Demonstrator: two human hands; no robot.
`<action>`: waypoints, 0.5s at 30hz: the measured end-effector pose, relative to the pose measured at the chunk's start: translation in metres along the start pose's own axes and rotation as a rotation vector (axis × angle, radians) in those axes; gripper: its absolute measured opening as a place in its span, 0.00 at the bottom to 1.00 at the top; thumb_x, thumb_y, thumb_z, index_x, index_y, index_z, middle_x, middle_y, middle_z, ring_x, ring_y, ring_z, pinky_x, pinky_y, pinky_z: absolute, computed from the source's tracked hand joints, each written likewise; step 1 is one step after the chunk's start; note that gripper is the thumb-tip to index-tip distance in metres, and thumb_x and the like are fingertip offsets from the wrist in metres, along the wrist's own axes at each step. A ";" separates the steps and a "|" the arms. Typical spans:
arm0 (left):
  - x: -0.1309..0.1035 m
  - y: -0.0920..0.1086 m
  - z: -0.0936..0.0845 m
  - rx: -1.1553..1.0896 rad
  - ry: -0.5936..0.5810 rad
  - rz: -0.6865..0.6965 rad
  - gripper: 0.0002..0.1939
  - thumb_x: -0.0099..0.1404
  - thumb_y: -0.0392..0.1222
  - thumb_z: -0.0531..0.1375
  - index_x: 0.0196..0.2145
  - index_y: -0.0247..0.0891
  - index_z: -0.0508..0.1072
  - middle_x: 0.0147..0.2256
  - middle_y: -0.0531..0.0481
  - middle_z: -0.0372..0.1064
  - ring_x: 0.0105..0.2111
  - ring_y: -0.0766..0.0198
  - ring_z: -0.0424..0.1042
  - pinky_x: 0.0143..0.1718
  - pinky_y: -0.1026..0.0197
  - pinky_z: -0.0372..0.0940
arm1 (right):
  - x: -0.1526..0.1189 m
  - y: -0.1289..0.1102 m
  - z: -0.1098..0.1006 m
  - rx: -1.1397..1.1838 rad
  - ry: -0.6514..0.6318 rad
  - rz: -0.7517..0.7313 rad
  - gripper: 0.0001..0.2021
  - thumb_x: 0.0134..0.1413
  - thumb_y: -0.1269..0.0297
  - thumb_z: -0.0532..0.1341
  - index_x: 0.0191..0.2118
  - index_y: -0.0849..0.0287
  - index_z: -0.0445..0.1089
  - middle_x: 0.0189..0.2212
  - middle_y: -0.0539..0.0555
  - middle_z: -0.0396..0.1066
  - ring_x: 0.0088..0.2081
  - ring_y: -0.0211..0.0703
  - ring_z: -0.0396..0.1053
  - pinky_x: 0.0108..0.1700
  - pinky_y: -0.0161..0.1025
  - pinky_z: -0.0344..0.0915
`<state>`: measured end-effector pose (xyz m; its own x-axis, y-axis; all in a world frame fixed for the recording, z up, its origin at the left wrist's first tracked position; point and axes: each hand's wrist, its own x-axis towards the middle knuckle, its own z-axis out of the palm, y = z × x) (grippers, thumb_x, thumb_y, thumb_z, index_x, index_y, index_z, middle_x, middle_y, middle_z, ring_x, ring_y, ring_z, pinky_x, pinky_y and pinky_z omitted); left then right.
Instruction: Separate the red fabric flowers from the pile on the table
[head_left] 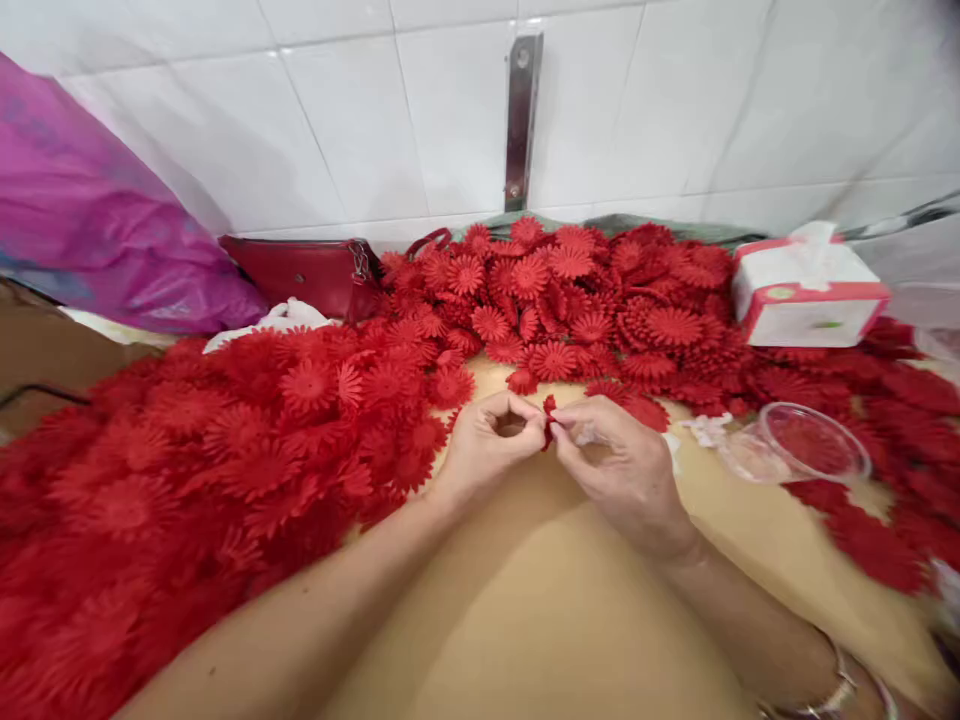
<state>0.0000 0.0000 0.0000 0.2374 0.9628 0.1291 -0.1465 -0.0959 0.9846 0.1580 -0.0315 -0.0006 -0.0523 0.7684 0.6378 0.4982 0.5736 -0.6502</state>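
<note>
Between my two hands, over the middle of the tan table (540, 600), is a small red fabric flower (549, 415), seen nearly edge-on. My left hand (491, 440) pinches it from the left with thumb and forefinger. From the right, my right hand (626, 460) grips it between thumb and fingertips. The fingers hide part of the flower, and I cannot tell whether anything else is in the pinch. A large heap of red fabric flowers (247, 450) lies to the left of my left arm, and another heap (570, 290) stretches behind my hands.
To the right sit a clear plastic tub (817, 445), small white pieces (706, 428) and a tissue box (814, 290). A red leather purse (300, 275) and a purple plastic bag (112, 210) are at the back left. A white tiled wall (337, 120) closes off the back.
</note>
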 end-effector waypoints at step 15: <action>-0.002 0.007 0.001 0.002 0.002 -0.045 0.07 0.53 0.40 0.67 0.25 0.35 0.74 0.24 0.54 0.72 0.25 0.70 0.67 0.31 0.67 0.64 | 0.005 -0.001 -0.007 0.009 -0.013 -0.093 0.08 0.60 0.76 0.63 0.40 0.55 0.75 0.40 0.53 0.77 0.43 0.40 0.76 0.47 0.37 0.72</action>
<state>-0.0002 -0.0026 0.0072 0.2417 0.9666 0.0848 -0.1343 -0.0533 0.9895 0.1635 -0.0303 0.0060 -0.1090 0.7149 0.6906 0.4829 0.6454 -0.5918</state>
